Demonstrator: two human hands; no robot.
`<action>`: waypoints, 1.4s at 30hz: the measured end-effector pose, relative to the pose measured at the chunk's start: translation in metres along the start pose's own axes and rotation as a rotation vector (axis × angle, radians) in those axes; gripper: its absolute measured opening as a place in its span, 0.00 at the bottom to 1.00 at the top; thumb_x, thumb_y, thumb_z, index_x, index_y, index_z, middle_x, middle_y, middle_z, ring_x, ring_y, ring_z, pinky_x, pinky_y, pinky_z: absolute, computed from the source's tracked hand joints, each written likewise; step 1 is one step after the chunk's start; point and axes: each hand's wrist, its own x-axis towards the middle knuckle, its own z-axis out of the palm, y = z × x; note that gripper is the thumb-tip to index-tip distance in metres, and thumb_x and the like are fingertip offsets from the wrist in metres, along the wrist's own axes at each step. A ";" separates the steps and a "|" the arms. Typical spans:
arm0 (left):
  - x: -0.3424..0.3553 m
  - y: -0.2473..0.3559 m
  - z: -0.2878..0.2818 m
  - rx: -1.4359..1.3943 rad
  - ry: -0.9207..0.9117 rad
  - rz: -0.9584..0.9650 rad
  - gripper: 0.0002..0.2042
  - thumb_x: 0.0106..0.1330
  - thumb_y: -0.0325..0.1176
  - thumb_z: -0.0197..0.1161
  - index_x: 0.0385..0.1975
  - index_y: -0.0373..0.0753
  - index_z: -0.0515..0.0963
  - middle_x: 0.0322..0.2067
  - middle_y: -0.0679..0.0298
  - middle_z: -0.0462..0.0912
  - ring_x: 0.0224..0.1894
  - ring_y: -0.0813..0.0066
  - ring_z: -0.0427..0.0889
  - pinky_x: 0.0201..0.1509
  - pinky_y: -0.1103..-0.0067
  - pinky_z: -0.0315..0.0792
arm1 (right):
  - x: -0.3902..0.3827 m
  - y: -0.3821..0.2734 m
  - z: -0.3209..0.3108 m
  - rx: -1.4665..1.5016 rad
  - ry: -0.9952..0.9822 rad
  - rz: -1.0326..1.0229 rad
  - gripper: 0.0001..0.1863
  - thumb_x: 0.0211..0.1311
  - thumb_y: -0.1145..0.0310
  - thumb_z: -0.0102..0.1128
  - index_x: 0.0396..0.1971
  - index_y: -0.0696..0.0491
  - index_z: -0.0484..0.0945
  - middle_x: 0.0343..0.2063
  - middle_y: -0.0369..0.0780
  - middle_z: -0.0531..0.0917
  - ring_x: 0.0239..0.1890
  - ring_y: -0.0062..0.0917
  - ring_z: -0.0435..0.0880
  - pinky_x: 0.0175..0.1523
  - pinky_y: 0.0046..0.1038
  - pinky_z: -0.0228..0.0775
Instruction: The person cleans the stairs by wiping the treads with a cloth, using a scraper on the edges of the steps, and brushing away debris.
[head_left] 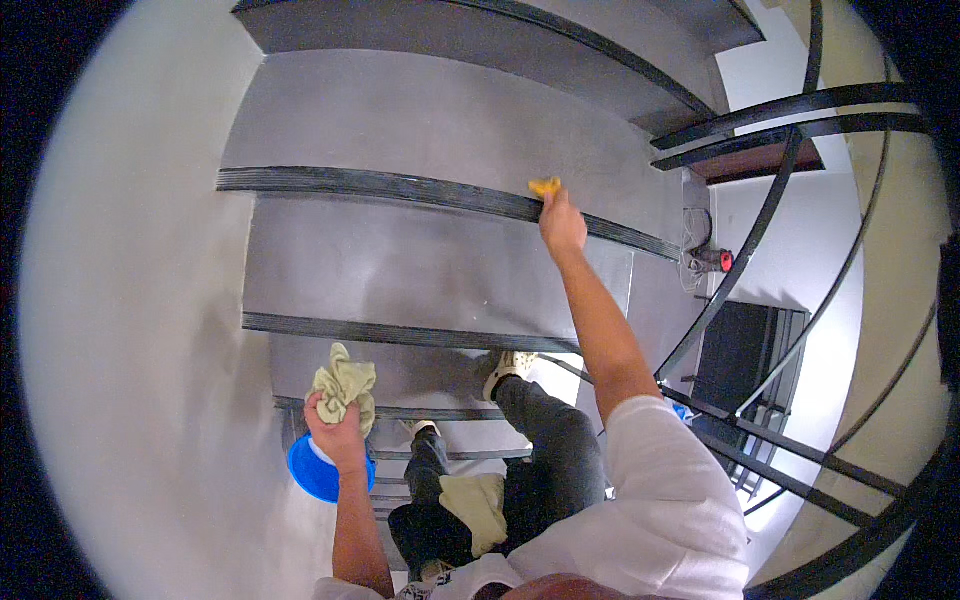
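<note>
My right hand [564,226] reaches out to a stair's black ribbed edge strip [380,186]. Its fingers are closed on a small yellow sponge-like pad [544,187], which lies at the strip's back edge; the fingers partly hide it. On the left, my left hand [338,437] grips a bunched pale yellow-green cloth [343,386], held above the lower steps. Just below that hand shows a blue bucket [316,470], partly covered by the hand and wrist. A second pale cloth [478,508] hangs at my waist over my dark trousers.
Grey steps [400,110] climb ahead, each with a black edge strip. A pale wall [140,300] borders them on the left. Black curved railing bars [745,255] run along the right, near a dark object with a red end [722,261]. My light shoe [508,370] stands on a lower step.
</note>
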 end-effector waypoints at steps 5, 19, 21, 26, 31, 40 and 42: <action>-0.007 0.026 -0.016 0.029 -0.007 0.044 0.21 0.42 0.20 0.62 0.39 0.35 0.65 0.36 0.61 0.70 0.40 0.74 0.70 0.46 0.80 0.64 | -0.015 0.040 -0.023 0.046 -0.068 -0.007 0.20 0.58 0.55 0.40 0.41 0.56 0.64 0.31 0.55 0.76 0.36 0.48 0.75 0.40 0.42 0.67; 0.018 0.005 -0.046 0.158 0.155 -0.049 0.21 0.40 0.22 0.63 0.38 0.34 0.67 0.36 0.58 0.71 0.40 0.68 0.70 0.48 0.77 0.63 | -0.033 -0.118 0.021 -0.028 -0.177 -0.495 0.18 0.60 0.59 0.37 0.48 0.51 0.63 0.30 0.52 0.77 0.34 0.46 0.75 0.38 0.43 0.67; 0.023 -0.006 -0.046 0.074 0.144 -0.071 0.21 0.39 0.22 0.62 0.38 0.34 0.66 0.36 0.58 0.71 0.41 0.68 0.70 0.48 0.77 0.62 | 0.007 -0.146 0.028 0.003 -0.173 -0.402 0.20 0.61 0.59 0.34 0.48 0.54 0.61 0.29 0.51 0.77 0.32 0.45 0.76 0.36 0.43 0.67; 0.039 0.004 -0.027 0.108 0.185 -0.131 0.22 0.40 0.21 0.62 0.39 0.34 0.66 0.37 0.58 0.70 0.41 0.69 0.69 0.49 0.77 0.62 | 0.045 -0.151 0.031 -0.017 -0.089 -0.351 0.17 0.60 0.58 0.37 0.42 0.53 0.67 0.23 0.52 0.77 0.28 0.46 0.77 0.32 0.43 0.69; 0.066 0.005 -0.018 0.136 0.221 -0.121 0.21 0.41 0.21 0.62 0.39 0.34 0.65 0.37 0.60 0.70 0.41 0.71 0.69 0.49 0.79 0.62 | 0.013 -0.161 0.021 -0.083 -0.163 -0.528 0.17 0.60 0.59 0.37 0.44 0.53 0.66 0.23 0.52 0.77 0.28 0.46 0.77 0.32 0.44 0.68; 0.073 0.023 -0.003 0.075 0.262 -0.215 0.21 0.41 0.21 0.63 0.38 0.34 0.65 0.36 0.61 0.70 0.39 0.71 0.70 0.47 0.78 0.64 | -0.033 -0.177 0.023 -0.182 -0.332 -0.646 0.17 0.61 0.59 0.36 0.43 0.53 0.64 0.22 0.51 0.77 0.27 0.46 0.77 0.29 0.45 0.68; 0.070 0.024 0.006 0.107 0.225 -0.222 0.22 0.41 0.22 0.63 0.38 0.34 0.65 0.36 0.60 0.70 0.39 0.70 0.70 0.47 0.78 0.64 | 0.010 -0.211 0.020 -0.128 -0.254 -0.663 0.17 0.60 0.60 0.37 0.46 0.53 0.63 0.21 0.52 0.77 0.26 0.46 0.77 0.29 0.45 0.68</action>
